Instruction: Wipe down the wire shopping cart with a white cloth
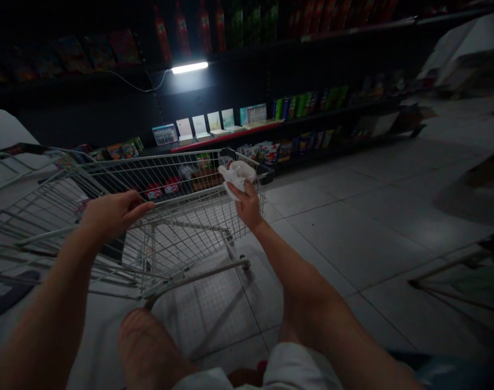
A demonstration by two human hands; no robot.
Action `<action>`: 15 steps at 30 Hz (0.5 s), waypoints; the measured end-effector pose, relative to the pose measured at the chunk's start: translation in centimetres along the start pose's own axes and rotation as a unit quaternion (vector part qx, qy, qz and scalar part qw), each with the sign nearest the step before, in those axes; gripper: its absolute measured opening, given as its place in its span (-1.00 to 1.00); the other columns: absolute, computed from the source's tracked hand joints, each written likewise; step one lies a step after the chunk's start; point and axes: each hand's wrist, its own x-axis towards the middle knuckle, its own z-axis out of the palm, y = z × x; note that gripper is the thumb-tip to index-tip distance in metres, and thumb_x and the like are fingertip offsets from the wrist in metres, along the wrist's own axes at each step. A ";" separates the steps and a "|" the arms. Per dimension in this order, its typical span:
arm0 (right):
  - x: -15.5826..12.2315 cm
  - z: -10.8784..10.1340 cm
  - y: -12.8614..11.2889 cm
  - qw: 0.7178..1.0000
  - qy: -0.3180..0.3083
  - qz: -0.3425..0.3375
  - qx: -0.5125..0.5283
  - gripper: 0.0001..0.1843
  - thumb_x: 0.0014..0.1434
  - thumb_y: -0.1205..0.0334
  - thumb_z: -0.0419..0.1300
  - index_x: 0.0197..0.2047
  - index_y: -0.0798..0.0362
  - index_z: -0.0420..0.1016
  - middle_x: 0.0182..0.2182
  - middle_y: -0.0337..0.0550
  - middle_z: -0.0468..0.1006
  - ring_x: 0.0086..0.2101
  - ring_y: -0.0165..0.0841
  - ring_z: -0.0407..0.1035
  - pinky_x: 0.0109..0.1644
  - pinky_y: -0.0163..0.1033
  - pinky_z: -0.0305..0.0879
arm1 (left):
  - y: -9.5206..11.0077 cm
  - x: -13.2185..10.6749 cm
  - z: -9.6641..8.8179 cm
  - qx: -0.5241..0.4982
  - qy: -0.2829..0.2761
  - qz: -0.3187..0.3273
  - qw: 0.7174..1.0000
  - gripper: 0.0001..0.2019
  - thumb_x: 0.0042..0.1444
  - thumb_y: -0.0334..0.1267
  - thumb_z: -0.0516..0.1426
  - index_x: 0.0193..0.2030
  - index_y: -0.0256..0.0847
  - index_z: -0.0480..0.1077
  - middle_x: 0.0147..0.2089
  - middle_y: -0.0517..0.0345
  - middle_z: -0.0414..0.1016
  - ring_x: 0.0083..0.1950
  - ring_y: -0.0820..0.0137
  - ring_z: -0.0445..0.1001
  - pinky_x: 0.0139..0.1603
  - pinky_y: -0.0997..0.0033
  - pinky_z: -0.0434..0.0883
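Observation:
A metal wire shopping cart stands side-on in front of me. My left hand lies on the cart's near top rail, fingers curled over it and partly hidden, thumb pointing right. In my right hand is a crumpled white cloth, pinched between thumb and fingers. The cloth is at the cart's right end, close to the top rim; whether it touches the wire I cannot tell.
Behind the cart run dark shelves with books, cans, snack packs and red bottles. A lit tube lamp hangs there with its cable. Tiled floor extends right, where a folding frame stands.

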 end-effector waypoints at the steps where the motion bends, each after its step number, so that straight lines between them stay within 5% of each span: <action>1: -0.2 0.9 -1.6 0.999 -0.007 -0.034 0.013 -0.41 0.23 0.45 0.02 0.27 -0.05 0.49 0.31 -0.08 0.29 0.34 -0.20 0.16 0.45 0.03 0.21 | 1.9 1.0 -0.2 -0.005 -0.004 0.018 1.000 -0.36 0.26 0.34 -0.22 -0.08 -0.11 0.43 -0.16 0.01 0.64 -0.14 0.14 0.57 -0.30 0.32 0.22; 4: -2.1 3.7 -4.8 0.996 -0.021 -0.076 0.031 -0.50 0.29 0.42 0.02 0.19 -0.09 0.56 0.32 -0.14 0.31 0.37 -0.21 0.11 0.46 0.03 0.16 | 6.8 3.5 0.2 -0.003 -0.018 0.094 0.995 -0.37 0.25 0.35 -0.13 0.02 -0.12 0.43 -0.08 -0.03 0.66 -0.08 0.10 0.61 -0.27 0.32 0.30; 6: -4.8 5.1 -4.8 0.996 -0.050 -0.067 0.021 -0.57 0.31 0.41 0.06 0.08 -0.08 0.63 0.27 -0.12 0.40 0.30 -0.20 0.20 0.42 0.03 0.20 | 8.6 4.5 1.0 0.037 -0.001 0.112 0.993 -0.42 0.25 0.29 -0.05 0.05 -0.17 0.41 -0.03 -0.11 0.65 -0.04 0.03 0.61 -0.22 0.27 0.35; 10: -10.9 6.9 -2.4 0.989 -0.147 -0.024 -0.019 -0.66 0.28 0.42 0.14 -0.07 -0.09 0.70 0.12 -0.07 0.55 0.07 -0.23 0.38 0.27 -0.01 0.32 | 9.1 4.8 2.4 0.058 0.029 0.126 0.990 -0.48 0.27 0.22 -0.01 0.03 -0.21 0.39 -0.04 -0.16 0.65 -0.05 -0.05 0.63 -0.20 0.19 0.41; 15: -14.2 7.4 -1.2 0.985 -0.164 0.003 -0.044 -0.64 0.29 0.38 0.16 0.04 -0.10 0.66 0.21 -0.04 0.47 0.21 -0.20 0.27 0.34 -0.04 0.27 | 8.4 4.8 2.6 0.053 0.040 0.127 0.990 -0.47 0.25 0.24 0.01 0.00 -0.20 0.40 -0.05 -0.15 0.65 -0.05 -0.03 0.63 -0.18 0.19 0.42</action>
